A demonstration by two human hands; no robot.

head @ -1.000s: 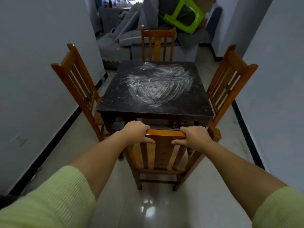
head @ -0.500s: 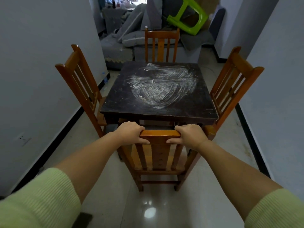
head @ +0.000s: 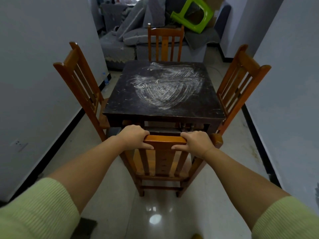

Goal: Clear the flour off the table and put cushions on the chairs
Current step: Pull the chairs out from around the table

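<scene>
A pale green ribbed sleeve (head: 34, 209) covers the left upper arm; past it, by the white wall, the left chair (head: 81, 87) of orange-brown slatted wood stands at the desk's left side; the left hand (head: 133, 138) curls over the top rail of the near chair (head: 164, 163), thumb pressed on the rail's near face, fingers wrapped over the far edge; that chair has flat vertical slats and a plank seat, and stands just before the desk's near edge; the desk (head: 120, 107) is square, dark and scuffed, and the flour (head: 165, 88) lies across its middle as a thin white film smeared in curved streaks; beyond its far edge stands the far chair (head: 165, 43), and behind that what seem to be grey cushions (head: 136, 30) heaped on a grey sofa, with a lime-green plastic stool (head: 191, 14) tipped on top; the right hand (head: 198, 144) grips the same rail the same way; the right chair (head: 241, 83) flanks the desk's right side; glossy pale floor tiles (head: 155, 219) reflect a light.
</scene>
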